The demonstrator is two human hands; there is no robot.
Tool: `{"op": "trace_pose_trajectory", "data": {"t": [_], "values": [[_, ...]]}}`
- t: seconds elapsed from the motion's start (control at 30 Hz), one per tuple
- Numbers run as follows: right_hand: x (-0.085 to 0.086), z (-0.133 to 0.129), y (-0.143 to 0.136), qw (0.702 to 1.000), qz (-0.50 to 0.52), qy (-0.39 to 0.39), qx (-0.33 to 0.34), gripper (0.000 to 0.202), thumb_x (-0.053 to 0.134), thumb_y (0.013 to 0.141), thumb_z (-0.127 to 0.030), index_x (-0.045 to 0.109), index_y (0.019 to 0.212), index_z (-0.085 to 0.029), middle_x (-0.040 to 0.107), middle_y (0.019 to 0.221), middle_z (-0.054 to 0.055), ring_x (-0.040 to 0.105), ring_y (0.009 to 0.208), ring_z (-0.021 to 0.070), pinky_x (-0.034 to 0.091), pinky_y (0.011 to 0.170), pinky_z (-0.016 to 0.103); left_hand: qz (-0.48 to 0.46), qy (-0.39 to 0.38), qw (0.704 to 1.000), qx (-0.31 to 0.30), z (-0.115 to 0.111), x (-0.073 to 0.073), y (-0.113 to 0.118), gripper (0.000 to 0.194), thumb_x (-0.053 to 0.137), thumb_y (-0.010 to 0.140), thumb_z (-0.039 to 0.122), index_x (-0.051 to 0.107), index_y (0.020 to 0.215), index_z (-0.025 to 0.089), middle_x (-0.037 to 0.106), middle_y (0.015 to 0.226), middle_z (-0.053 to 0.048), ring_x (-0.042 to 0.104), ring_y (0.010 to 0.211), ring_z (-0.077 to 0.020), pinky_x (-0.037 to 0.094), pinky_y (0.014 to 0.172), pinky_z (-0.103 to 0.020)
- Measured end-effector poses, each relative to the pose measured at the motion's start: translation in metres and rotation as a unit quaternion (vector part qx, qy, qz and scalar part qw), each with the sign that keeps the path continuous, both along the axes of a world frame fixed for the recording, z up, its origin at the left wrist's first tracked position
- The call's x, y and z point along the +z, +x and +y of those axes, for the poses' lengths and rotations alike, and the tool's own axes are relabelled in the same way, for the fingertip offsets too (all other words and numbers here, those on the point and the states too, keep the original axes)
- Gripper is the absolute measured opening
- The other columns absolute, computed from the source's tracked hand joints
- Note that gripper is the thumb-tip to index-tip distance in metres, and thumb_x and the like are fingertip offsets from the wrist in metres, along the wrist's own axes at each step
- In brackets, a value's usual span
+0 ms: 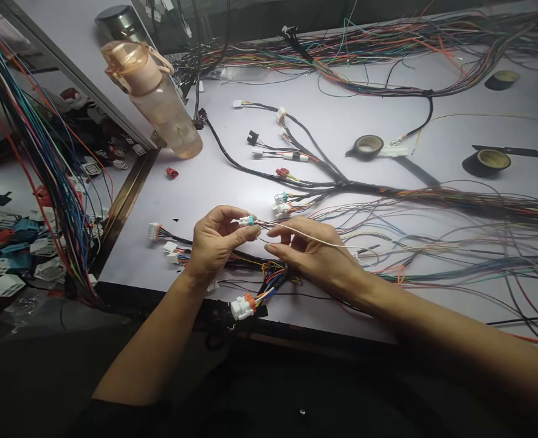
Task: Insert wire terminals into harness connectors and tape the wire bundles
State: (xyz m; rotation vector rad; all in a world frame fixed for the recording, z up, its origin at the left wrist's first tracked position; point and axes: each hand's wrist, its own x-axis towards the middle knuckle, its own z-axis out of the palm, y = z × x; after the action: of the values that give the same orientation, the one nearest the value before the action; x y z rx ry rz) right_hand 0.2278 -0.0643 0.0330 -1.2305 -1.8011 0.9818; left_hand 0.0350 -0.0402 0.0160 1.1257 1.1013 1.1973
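Note:
Between the thumb and fingers of my left hand [218, 240] is a small white-and-teal connector [247, 221], with several thin wires running out of its right side. My right hand [314, 249] is closed beside those wires, its thumb and index fingertips at a thin wire just right of the connector. A long white wire [309, 234] passes over the right fingers toward the right. Below the hands, a white-and-orange connector [242, 307] hangs on bundled wires at the table edge. Two white connectors [281, 205] with wires lie just beyond my hands.
A taped harness [378, 190] branches across the table [223, 176]. A water bottle [168, 115] stands at back left. Tape rolls [368, 146] and a knife [515, 151] lie at right. Loose connectors [45, 267] fill the left side behind hanging wires [36, 140].

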Motion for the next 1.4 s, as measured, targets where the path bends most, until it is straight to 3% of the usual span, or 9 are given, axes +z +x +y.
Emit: {"op": "trace_pose_trajectory", "data": {"t": [0.13, 0.37, 0.67, 1.0, 1.07, 1.27, 1.4], "values": [[-0.003, 0.002, -0.006, 0.997, -0.023, 0.073, 0.0, 0.01, 0.062, 0.087, -0.023, 0.07, 0.081, -0.021, 0.061, 0.073, 0.0, 0.054, 0.067, 0.012, 0.042, 0.064, 0.025, -0.006, -0.018, 1.0, -0.005, 0.0, 0.002, -0.001, 0.029, 0.085, 0.062, 0.021, 0.067, 0.084, 0.019, 0.07, 0.08, 0.0, 0.068, 0.069, -0.0138, 0.059, 0.066, -0.028], [-0.005, 0.0, -0.004, 0.998, 0.013, 0.064, 0.002, 0.011, 0.062, 0.087, -0.017, 0.068, 0.079, -0.02, 0.059, 0.071, -0.001, 0.053, 0.066, 0.0109, 0.043, 0.064, 0.024, -0.018, -0.018, 0.999, -0.02, -0.001, 0.004, -0.001, 0.026, 0.084, 0.064, 0.019, 0.067, 0.083, 0.018, 0.07, 0.083, -0.001, 0.069, 0.074, -0.0147, 0.06, 0.07, -0.029], [-0.009, -0.001, -0.006, 0.994, 0.016, 0.108, -0.017, 0.005, 0.067, 0.085, -0.019, 0.072, 0.085, -0.02, 0.058, 0.071, -0.001, 0.052, 0.065, 0.0099, 0.042, 0.061, 0.023, -0.034, -0.003, 0.998, -0.05, 0.0, 0.002, -0.002, 0.025, 0.082, 0.066, 0.013, 0.067, 0.086, 0.016, 0.07, 0.084, -0.001, 0.068, 0.071, -0.0118, 0.06, 0.067, -0.023], [-0.011, -0.004, -0.003, 0.995, 0.039, 0.097, -0.004, 0.009, 0.062, 0.088, -0.018, 0.071, 0.088, -0.019, 0.058, 0.075, 0.0, 0.054, 0.068, 0.01, 0.043, 0.064, 0.023, -0.044, 0.019, 0.998, -0.038, -0.001, 0.003, -0.003, 0.026, 0.082, 0.065, 0.009, 0.069, 0.086, 0.016, 0.072, 0.085, -0.002, 0.069, 0.077, -0.0126, 0.059, 0.074, -0.025], [-0.008, -0.006, -0.003, 0.995, 0.03, 0.09, 0.014, 0.009, 0.062, 0.088, -0.017, 0.07, 0.084, -0.018, 0.058, 0.072, -0.001, 0.053, 0.067, 0.0096, 0.043, 0.065, 0.022, -0.039, 0.024, 0.998, -0.033, -0.001, 0.002, -0.003, 0.026, 0.082, 0.064, 0.009, 0.07, 0.086, 0.017, 0.073, 0.088, -0.002, 0.069, 0.08, -0.0127, 0.059, 0.076, -0.025], [0.005, -0.015, -0.004, 0.981, 0.034, 0.082, 0.174, 0.009, 0.062, 0.089, -0.023, 0.069, 0.084, -0.019, 0.065, 0.074, -0.001, 0.059, 0.071, 0.01, 0.044, 0.071, 0.024, -0.012, 0.035, 0.998, -0.044, 0.001, -0.001, -0.003, 0.027, 0.08, 0.066, 0.007, 0.072, 0.09, 0.017, 0.075, 0.094, -0.003, 0.069, 0.085, -0.012, 0.057, 0.081, -0.022], [0.009, -0.011, 0.001, 0.992, -0.003, 0.078, 0.099, 0.012, 0.061, 0.089, -0.019, 0.069, 0.08, -0.018, 0.062, 0.069, -0.001, 0.055, 0.066, 0.0103, 0.042, 0.065, 0.023, -0.027, 0.036, 0.998, -0.053, 0.001, -0.001, -0.005, 0.027, 0.08, 0.066, 0.006, 0.072, 0.089, 0.018, 0.075, 0.093, -0.003, 0.069, 0.086, -0.0117, 0.057, 0.081, -0.021]]}}
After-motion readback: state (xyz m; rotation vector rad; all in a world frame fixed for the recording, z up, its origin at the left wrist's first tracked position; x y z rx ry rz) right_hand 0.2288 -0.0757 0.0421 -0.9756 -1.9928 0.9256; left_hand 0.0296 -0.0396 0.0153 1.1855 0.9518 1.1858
